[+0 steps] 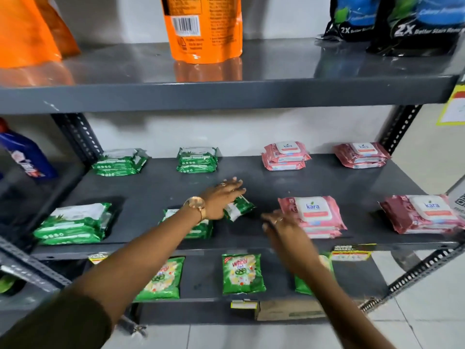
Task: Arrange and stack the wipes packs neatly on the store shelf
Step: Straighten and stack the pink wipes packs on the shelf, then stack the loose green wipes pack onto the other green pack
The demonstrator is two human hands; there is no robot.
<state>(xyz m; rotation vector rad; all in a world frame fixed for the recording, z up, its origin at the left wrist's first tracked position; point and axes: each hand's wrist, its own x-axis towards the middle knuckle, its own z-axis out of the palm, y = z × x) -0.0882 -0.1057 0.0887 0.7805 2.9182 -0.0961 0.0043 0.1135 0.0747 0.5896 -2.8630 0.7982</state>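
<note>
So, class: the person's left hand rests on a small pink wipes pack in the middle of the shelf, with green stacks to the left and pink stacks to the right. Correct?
Not quite. In the head view the pack under the left hand is green, not pink. The green stacks on the left and pink stacks on the right are as stated.

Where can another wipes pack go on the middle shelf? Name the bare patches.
Bare room on the middle shelf: the strip between back and front rows, and the gap between the rear green stack and rear pink stack. Crowded at front centre, where the left hand holds a green pack beside the right hand.
</note>
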